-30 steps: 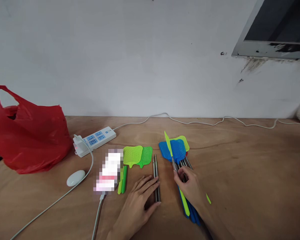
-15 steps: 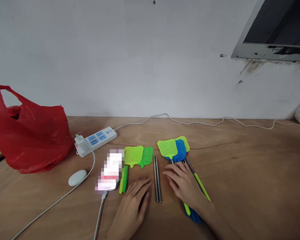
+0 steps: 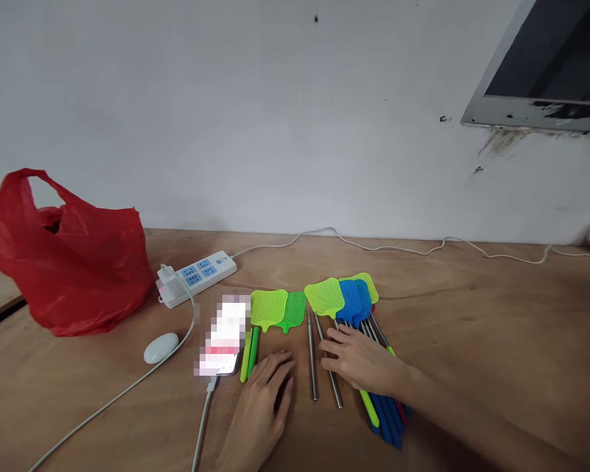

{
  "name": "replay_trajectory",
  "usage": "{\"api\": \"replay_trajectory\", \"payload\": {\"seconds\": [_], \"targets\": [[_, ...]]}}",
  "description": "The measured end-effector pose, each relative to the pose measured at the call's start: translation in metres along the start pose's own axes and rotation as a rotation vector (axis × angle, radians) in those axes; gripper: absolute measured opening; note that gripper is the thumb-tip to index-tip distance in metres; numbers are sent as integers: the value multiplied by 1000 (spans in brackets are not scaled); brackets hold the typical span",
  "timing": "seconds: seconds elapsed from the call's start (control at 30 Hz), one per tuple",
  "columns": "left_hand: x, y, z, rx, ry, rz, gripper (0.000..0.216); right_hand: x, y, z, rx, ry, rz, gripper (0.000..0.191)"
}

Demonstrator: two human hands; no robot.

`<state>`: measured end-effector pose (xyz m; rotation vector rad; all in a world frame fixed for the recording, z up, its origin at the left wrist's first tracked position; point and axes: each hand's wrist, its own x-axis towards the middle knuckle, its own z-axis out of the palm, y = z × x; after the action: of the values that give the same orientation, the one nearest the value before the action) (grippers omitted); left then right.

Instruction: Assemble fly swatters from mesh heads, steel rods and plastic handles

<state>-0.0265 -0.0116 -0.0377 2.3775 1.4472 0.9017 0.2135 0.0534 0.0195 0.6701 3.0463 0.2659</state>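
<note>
My left hand [image 3: 268,400] rests on the table with its fingers stretched out and holds nothing. Beside it lie a yellow-green handle [image 3: 246,357] and a green handle [image 3: 254,353], below a yellow-green swatter head [image 3: 268,308] and a green swatter head [image 3: 294,311]. Between my hands are two metal rods, the left one [image 3: 312,360] and a slanted one [image 3: 333,383]. My right hand [image 3: 356,360], fingers apart, lies across the shafts of several fly swatters; its fingertips reach the slanted rod. Blue swatter heads [image 3: 349,301] overlap a yellow-green one [image 3: 324,297]; blue handles [image 3: 391,419] show below my wrist.
A phone [image 3: 226,341], its screen blurred, lies left on a charging cable [image 3: 201,419]. Behind it are a white power strip [image 3: 211,278] and a white oval object [image 3: 160,348]. A red plastic bag [image 3: 88,262] stands far left. A thin cord [image 3: 373,248] runs along the wall.
The slanted rod has swung away from the other rod. The swatters under my right hand have fanned out, with the front yellow-green head farther left. My left hand stays nearly still.
</note>
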Motion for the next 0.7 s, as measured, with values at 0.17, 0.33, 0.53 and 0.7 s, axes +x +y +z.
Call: {"api": "replay_trajectory", "payload": {"seconds": [0.17, 0.33, 0.53, 0.7], "targets": [[-1, -2, 2, -13, 11, 1, 34, 1, 4, -2, -35, 10, -168, 12], [1, -1, 1, -8, 14, 11, 35, 6, 10, -1, -30, -5, -231, 15], [2, 0, -1, -10, 20, 12, 34, -14, 16, 0, 222, 353, -68, 13], [2, 0, -1, -12, 28, 12, 32, -10, -4, 1, 1043, 944, 471, 25]]}}
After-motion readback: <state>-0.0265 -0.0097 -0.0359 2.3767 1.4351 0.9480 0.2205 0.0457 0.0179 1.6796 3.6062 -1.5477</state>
